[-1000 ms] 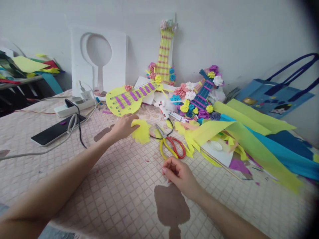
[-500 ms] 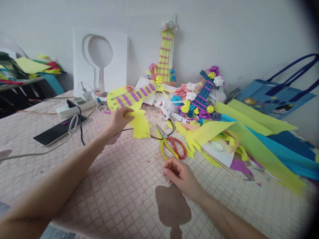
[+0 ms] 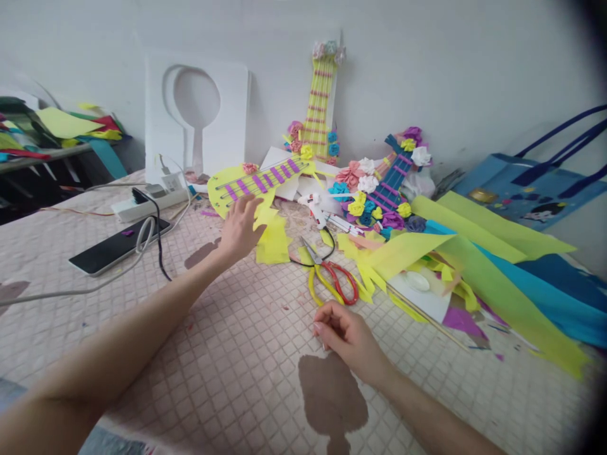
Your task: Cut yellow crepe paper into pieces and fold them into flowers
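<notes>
My left hand (image 3: 243,229) is open, with spread fingers over the lower edge of a yellow paper guitar (image 3: 219,183) with purple bars and dark strings. Whether the fingertips touch it, I cannot tell. Beside that hand lies a crumpled piece of yellow crepe paper (image 3: 274,243). My right hand (image 3: 351,341) rests on the tablecloth with curled fingers, and nothing shows in it. Just beyond it lie scissors (image 3: 334,281) with one red and one yellow handle, blades slightly apart. A white glue gun (image 3: 313,210) stands behind the scissors.
A power strip (image 3: 149,205) and a black phone (image 3: 114,246) with cables lie left. Two flower-trimmed guitars, a yellow one (image 3: 320,104) and a blue one (image 3: 391,183), stand at the back. Crepe strips (image 3: 507,284), a stick (image 3: 427,316) and a blue bag (image 3: 526,183) are right.
My left hand has opened its fingers and moved slightly right and up, off the yellow crepe paper toward the guitar. My right hand keeps its place. The view has shifted slightly.
</notes>
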The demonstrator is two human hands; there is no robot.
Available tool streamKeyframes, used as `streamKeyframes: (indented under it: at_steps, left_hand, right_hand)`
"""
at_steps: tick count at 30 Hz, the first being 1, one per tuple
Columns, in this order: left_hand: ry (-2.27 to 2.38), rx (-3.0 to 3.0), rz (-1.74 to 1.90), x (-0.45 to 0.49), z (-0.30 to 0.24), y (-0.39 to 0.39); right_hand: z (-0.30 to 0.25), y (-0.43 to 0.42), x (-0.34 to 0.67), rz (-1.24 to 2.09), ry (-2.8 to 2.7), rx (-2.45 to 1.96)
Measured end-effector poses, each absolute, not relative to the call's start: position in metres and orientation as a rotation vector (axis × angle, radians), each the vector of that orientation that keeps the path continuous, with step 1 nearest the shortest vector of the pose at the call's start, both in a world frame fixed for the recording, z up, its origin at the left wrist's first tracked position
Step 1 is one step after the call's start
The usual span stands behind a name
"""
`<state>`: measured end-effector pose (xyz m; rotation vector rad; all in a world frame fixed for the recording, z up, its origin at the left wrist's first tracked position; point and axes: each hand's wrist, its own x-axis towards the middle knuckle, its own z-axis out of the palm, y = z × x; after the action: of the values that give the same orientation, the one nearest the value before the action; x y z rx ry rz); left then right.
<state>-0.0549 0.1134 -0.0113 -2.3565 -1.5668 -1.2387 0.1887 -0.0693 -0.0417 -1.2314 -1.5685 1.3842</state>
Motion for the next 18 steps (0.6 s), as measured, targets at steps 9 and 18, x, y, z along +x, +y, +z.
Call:
streamKeyframes:
  at_steps: [9, 18]
  left_hand:
    - [-1.089, -2.788, -0.493, -0.043, -0.012, 0.088]
    - [-1.277, -2.652, -0.717, -0.050, -0.005, 0.089]
  right_hand:
    - [-0.039, -0.070, 0.190, 1.373, -1.585, -1.224]
    - [-0.039, -0.070, 0.192, 1.375, -1.599, -1.209]
